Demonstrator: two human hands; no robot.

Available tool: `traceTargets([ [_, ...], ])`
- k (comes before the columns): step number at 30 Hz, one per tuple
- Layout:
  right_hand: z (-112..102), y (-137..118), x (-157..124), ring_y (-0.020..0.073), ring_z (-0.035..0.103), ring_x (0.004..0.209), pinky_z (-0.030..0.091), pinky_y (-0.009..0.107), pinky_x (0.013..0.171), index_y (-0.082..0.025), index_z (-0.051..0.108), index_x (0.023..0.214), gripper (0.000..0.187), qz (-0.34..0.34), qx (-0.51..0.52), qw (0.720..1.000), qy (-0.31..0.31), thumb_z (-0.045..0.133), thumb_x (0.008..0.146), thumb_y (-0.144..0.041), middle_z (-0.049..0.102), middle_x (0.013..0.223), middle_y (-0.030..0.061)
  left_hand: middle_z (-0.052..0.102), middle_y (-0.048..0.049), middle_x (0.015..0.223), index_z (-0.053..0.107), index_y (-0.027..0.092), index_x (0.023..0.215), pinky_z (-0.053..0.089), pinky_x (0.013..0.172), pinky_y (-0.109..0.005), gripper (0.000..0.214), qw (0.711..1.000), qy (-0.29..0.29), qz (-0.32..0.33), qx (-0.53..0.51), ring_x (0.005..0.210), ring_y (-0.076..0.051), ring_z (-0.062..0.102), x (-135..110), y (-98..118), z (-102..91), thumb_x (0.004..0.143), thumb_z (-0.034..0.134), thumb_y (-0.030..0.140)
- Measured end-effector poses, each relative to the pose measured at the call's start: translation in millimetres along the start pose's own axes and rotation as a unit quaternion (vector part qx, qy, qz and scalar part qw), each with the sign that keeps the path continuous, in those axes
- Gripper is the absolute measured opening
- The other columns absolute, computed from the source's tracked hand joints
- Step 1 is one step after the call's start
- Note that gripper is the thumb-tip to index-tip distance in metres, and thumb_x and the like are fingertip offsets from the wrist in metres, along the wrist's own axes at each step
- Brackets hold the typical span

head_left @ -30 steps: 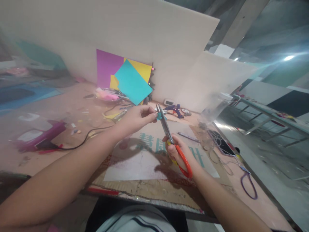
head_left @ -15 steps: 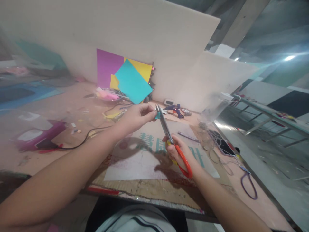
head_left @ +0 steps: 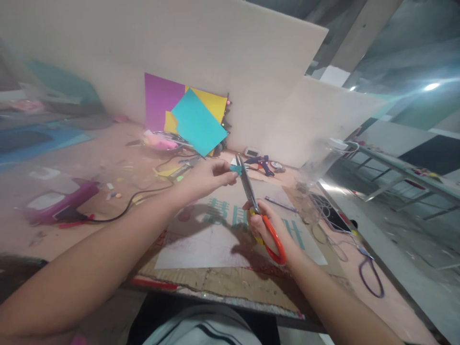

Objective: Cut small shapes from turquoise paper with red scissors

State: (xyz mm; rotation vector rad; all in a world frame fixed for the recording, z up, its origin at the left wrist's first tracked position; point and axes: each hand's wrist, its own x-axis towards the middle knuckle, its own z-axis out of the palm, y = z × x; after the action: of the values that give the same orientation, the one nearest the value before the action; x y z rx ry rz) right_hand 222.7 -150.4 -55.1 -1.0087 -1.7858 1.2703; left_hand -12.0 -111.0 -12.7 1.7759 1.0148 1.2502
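Between the thumb and fingers of my left hand (head_left: 215,178) is pinched a small teal paper piece (head_left: 235,169). My right hand (head_left: 265,224) is wrapped round a pair of scissors (head_left: 275,243) with orange-red and yellow handles. Their slightly parted blades point up and away, with the teal piece at their upper part; whether the blades touch it I cannot tell. Below both hands lies a white sheet (head_left: 194,249) bearing teal characters (head_left: 217,211), partly hidden by my right hand. Under the sheet is a piece of cardboard (head_left: 223,283).
Purple, yellow and teal sheets (head_left: 200,122) lean against the white panel (head_left: 266,96). A purple glue gun (head_left: 64,201) with a black cord lies left, a dark blue one (head_left: 264,165) at the back. At right are a phone (head_left: 330,213), cables and a clear jug (head_left: 319,163).
The teal piece shows more fully and my left hand has turned slightly, its fingers lower. The scissor blades have shifted slightly right at the tips and look a little wider apart.
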Motion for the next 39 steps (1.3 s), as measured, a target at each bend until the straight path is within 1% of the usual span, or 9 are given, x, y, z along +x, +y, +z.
traceTargets([
  [4, -1, 0, 0, 0.0117, 0.033, 0.049, 0.026, 0.027, 0.046, -0.022, 0.058, 0.106, 0.065, -0.009, -0.008, 1.000, -0.002, 0.067, 0.079, -0.081, 0.040, 0.062, -0.0083, 0.076, -0.0061, 0.085, 0.067, 0.017, 0.084, 0.052, 0.079, -0.032, 0.030, 0.999, 0.028, -0.006, -0.034, 0.080, -0.018, 0.069, -1, 4, 1.5, 0.086, 0.070, 0.046],
  [8, -1, 1, 1, 0.0109, 0.031, 0.049, 0.025, 0.026, 0.045, -0.022, 0.058, 0.105, 0.065, -0.007, -0.004, 1.000, -0.009, 0.067, 0.079, -0.080, 0.039, 0.064, -0.0081, 0.074, -0.0050, 0.084, 0.064, 0.017, 0.082, 0.053, 0.081, -0.033, 0.027, 0.997, 0.057, 0.002, -0.055, 0.081, -0.018, 0.069, -2, 8, 3.2, 0.084, 0.071, 0.044],
  [11, -1, 1, 0, 0.0107, 0.031, 0.050, 0.025, 0.026, 0.046, -0.022, 0.057, 0.107, 0.064, -0.010, -0.004, 1.000, -0.017, 0.066, 0.080, -0.080, 0.039, 0.067, -0.0076, 0.073, -0.0035, 0.083, 0.061, 0.018, 0.079, 0.053, 0.081, -0.033, 0.025, 0.996, 0.061, 0.016, -0.057, 0.081, -0.018, 0.070, -2, 10, 3.8, 0.083, 0.071, 0.041],
  [16, 0, 2, -2, 0.0129, 0.033, 0.055, 0.030, 0.028, 0.049, -0.025, 0.056, 0.112, 0.061, -0.042, -0.013, 0.999, -0.032, 0.057, 0.087, -0.080, 0.041, 0.074, -0.0050, 0.072, -0.0027, 0.082, 0.059, 0.019, 0.077, 0.053, 0.080, -0.032, 0.024, 0.996, 0.044, 0.020, -0.071, 0.080, -0.017, 0.069, -1, 10, 6.3, 0.082, 0.071, 0.039],
  [20, 0, 0, -4, 0.0139, 0.037, 0.061, 0.034, 0.029, 0.054, -0.023, 0.054, 0.117, 0.064, -0.073, -0.012, 0.996, -0.049, 0.053, 0.089, -0.081, 0.044, 0.082, -0.0027, 0.073, -0.0031, 0.083, 0.057, 0.019, 0.076, 0.051, 0.080, -0.032, 0.020, 0.997, 0.018, 0.011, -0.078, 0.082, -0.017, 0.069, -3, 7, 12.8, 0.083, 0.068, 0.034],
  [23, -2, 2, -3, 0.0139, 0.038, 0.062, 0.035, 0.029, 0.056, -0.022, 0.053, 0.119, 0.065, -0.087, -0.015, 0.995, -0.054, 0.051, 0.091, -0.080, 0.044, 0.083, -0.0024, 0.073, -0.0029, 0.084, 0.057, 0.019, 0.078, 0.051, 0.081, -0.033, 0.018, 0.996, 0.004, 0.005, -0.084, 0.083, -0.017, 0.069, -6, 6, 16.7, 0.083, 0.067, 0.033],
  [30, -4, 10, 0, 0.0133, 0.034, 0.061, 0.033, 0.027, 0.052, -0.023, 0.053, 0.118, 0.064, -0.094, -0.012, 0.994, -0.053, 0.051, 0.090, -0.080, 0.043, 0.083, -0.0024, 0.073, -0.0029, 0.084, 0.058, 0.018, 0.078, 0.049, 0.081, -0.033, 0.017, 0.997, 0.000, 0.001, -0.074, 0.083, -0.018, 0.068, -5, 6, 16.8, 0.084, 0.066, 0.033],
  [35, -3, 11, 1, 0.0130, 0.034, 0.060, 0.032, 0.027, 0.051, -0.023, 0.053, 0.115, 0.066, -0.092, -0.013, 0.995, -0.045, 0.053, 0.088, -0.082, 0.043, 0.082, -0.0022, 0.073, -0.0034, 0.086, 0.060, 0.018, 0.080, 0.050, 0.083, -0.035, 0.019, 0.997, -0.001, -0.003, -0.075, 0.085, -0.018, 0.067, -4, 4, 15.9, 0.084, 0.067, 0.035],
  [39, -2, 11, 0, 0.0125, 0.034, 0.060, 0.031, 0.027, 0.051, -0.022, 0.053, 0.116, 0.067, -0.087, -0.007, 0.995, -0.048, 0.053, 0.087, -0.082, 0.043, 0.083, -0.0023, 0.072, -0.0030, 0.085, 0.059, 0.018, 0.079, 0.050, 0.081, -0.034, 0.020, 0.997, -0.002, 0.003, -0.078, 0.084, -0.017, 0.067, -4, 5, 16.1, 0.084, 0.067, 0.035],
])
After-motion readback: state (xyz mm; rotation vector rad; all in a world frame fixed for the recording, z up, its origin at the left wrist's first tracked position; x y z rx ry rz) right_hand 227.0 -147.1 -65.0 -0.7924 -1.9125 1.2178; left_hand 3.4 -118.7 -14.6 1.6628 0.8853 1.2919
